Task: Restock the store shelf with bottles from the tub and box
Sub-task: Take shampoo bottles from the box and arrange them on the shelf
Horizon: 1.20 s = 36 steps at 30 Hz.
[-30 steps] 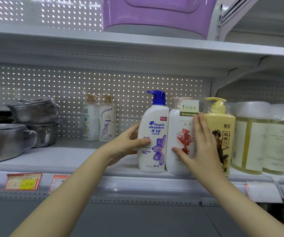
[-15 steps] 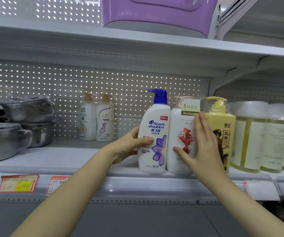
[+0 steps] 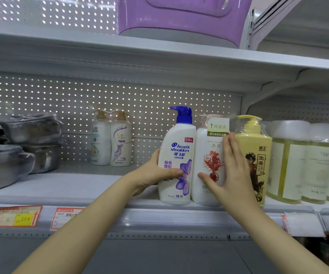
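Bare arms, lower frame.
The left forearm [image 3: 80, 230] and right forearm [image 3: 278, 238] are showing unsleeved to the bottom edge; left hand [image 3: 153, 175] and right hand [image 3: 233, 175] likewise bare.

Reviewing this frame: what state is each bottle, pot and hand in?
Head & Shoulders bottle: upright, held by left hand.
red-flower bottle: upright, right hand flat against it.
yellow pump bottle: upright, plastic-wrapped.
twin-pack bottles: upright, further back.
steel pots: stacked, wrapped.
purple tub: on upper shelf.
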Tool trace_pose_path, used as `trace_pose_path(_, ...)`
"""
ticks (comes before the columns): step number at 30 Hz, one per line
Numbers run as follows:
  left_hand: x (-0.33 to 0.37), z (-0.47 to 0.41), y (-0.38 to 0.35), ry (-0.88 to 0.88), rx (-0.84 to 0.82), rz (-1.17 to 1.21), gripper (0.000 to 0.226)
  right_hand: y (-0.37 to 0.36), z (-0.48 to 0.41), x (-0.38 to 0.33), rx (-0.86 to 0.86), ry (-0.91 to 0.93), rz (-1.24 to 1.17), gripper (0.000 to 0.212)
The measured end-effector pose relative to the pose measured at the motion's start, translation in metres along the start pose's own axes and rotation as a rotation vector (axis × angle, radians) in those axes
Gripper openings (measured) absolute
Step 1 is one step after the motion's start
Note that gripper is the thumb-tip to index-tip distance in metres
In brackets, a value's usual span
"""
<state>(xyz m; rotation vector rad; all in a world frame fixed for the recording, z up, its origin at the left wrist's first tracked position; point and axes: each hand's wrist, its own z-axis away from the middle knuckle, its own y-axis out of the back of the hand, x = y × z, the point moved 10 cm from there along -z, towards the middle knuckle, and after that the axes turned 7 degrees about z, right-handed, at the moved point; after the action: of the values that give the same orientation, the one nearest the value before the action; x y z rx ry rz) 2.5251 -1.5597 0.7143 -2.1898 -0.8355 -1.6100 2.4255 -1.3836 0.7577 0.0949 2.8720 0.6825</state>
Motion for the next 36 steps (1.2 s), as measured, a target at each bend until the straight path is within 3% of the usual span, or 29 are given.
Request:
trace_pose_path(3, -0.001, 0.0, 0.002, 0.007, 0.002, -0.001, 0.108, 0.0, -0.001, 0.001, -0.01, 0.014, -0.028, 0.104)
trace_pose_path(8, 0.006, 0.005, -0.007, -0.041, -0.02, -0.001, 0.095, 0.001, 0.001, -0.001, -0.005, 0.025, -0.021, 0.103)
trace_pose_path(17, 0.01, 0.007, -0.007, -0.071, 0.023, -0.066, 0.093, 0.001, 0.001, -0.001, 0.04, 0.029, 0.0, 0.102)
trace_pose_path(27, 0.021, 0.019, -0.019, -0.054, 0.02, -0.109, 0.057, 0.001, 0.001, -0.003, 0.028, 0.01, -0.007, 0.101)
trace_pose_path(33, 0.025, 0.025, -0.021, -0.056, 0.037, -0.136, 0.05, 0.003, 0.001, -0.005, -0.002, -0.015, -0.017, 0.102)
trace_pose_path(34, 0.025, 0.027, -0.022, -0.045, 0.032, -0.149, 0.052, 0.003, 0.001, -0.005, -0.014, -0.019, -0.018, 0.102)
trace_pose_path(36, 0.021, 0.033, -0.016, -0.003, 0.075, -0.182, 0.077, 0.004, 0.002, -0.006, -0.046, -0.038, -0.035, 0.101)
